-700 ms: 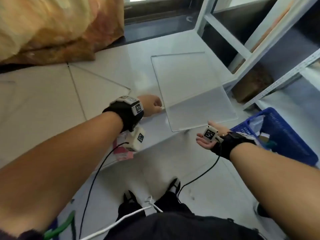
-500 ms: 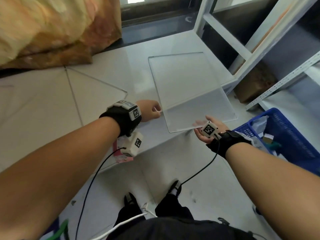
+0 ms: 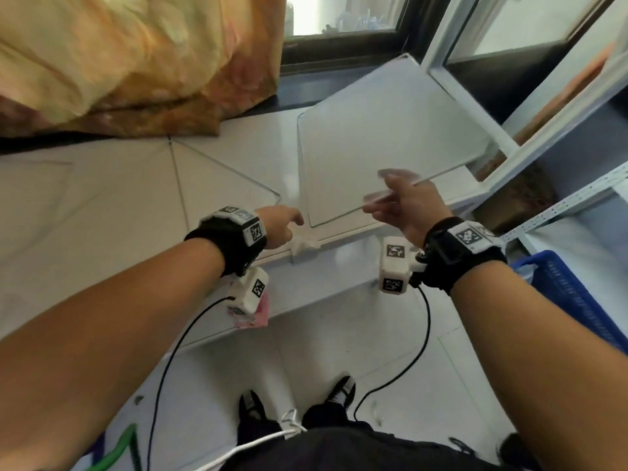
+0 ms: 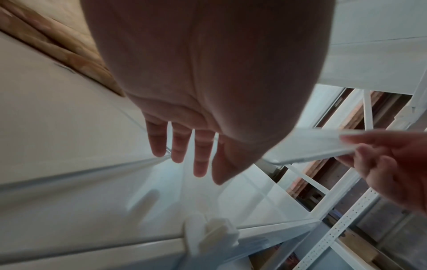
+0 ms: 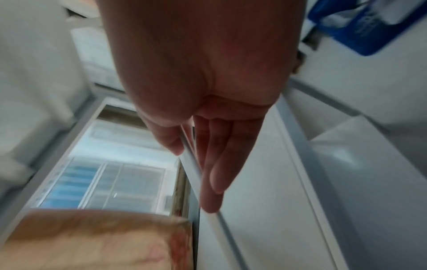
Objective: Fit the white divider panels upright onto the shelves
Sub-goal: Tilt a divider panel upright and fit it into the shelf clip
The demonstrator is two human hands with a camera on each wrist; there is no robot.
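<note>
Your right hand (image 3: pixel 406 207) pinched the panel (image 3: pixel 384 158) by its near edge, tilted, not yet upright on the shelf (image 3: pixel 339 263); your left hand (image 3: pixel 278 226) hung spread, empty, beside it.

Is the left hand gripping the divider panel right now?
No: in the left wrist view the left hand has its fingers straight and free, while the right hand pinches the divider panel.

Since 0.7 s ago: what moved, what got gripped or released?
The right hand went from under the divider panel's near edge to pinching it and has tilted it up off the shelf. The left hand let go; its fingers are now straight. The blue basket and the white clip stayed put.
</note>
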